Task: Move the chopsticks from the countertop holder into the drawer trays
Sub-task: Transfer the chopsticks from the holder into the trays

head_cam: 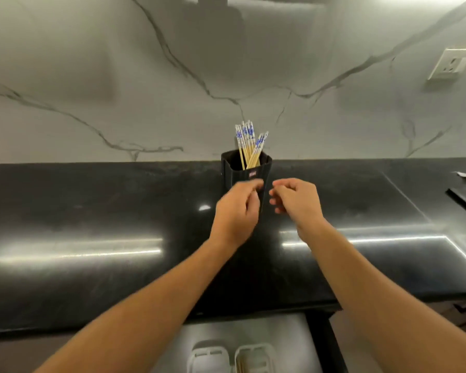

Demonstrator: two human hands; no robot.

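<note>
**Chopsticks (249, 142) of pale wood with blue-and-white patterned tops stand in ribbed black plastic holder (250, 172)**

Both bare forearms reach out over a glossy black stone tabletop (92, 211). The holder stands upright on it just beyond the hands, slightly to the left of the gap between them. The chopsticks are bunched toward the holder's right side, some upright and some leaning right. The left hand (237, 210) lies in front of the holder's lower face with its fingers curled. Whether those fingers touch or grip the holder cannot be told. The right hand (297, 200) hangs just to the right of the holder, clear of it, with its fingers loosely bent and nothing in them. The two hands are close together but do not touch.

Nearer the person than the hands, below the forearms, a grey-lined drawer (285, 335) stands pulled out. Two white plastic trays (210, 355) sit side by side in it. Their contents are too dim to make out. Beyond the hands rises a grey-veined white marble wall (92, 90). A white wall socket (452, 64) is set in it, far to the right of the right hand.
</note>
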